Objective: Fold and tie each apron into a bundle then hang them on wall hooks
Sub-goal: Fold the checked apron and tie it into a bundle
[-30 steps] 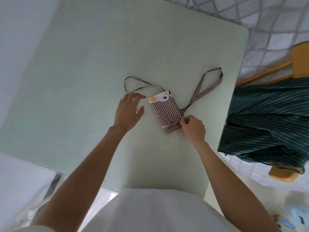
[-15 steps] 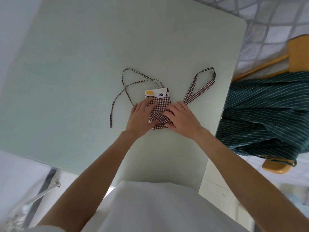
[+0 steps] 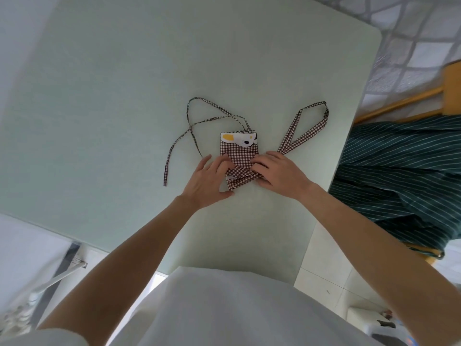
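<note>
Grip, left hand [image 3: 208, 179]: we had our fingers curled onto the near left edge of the folded checked apron [image 3: 239, 158], thumb resting on the table [image 3: 112, 96]; whether we pinched cloth or only pressed it, we could not tell.
Grip, right hand [image 3: 279, 172]: our fingers curled over the wide strap [image 3: 303, 128] where it crossed the bundle's near end, seemingly pinning that wrap so it stayed tight.
Apron's place: it lay mid-table, folded small, cartoon patch on its far end.
Thin ties [image 3: 189, 131]: they trailed loose to the left, not yet wound.
Wide strap loop: it lay free to the far right, likely kept for the hook.
Next apron: a green striped apron [image 3: 399, 171] waited over a wooden chair [image 3: 451, 88] to our right.
</note>
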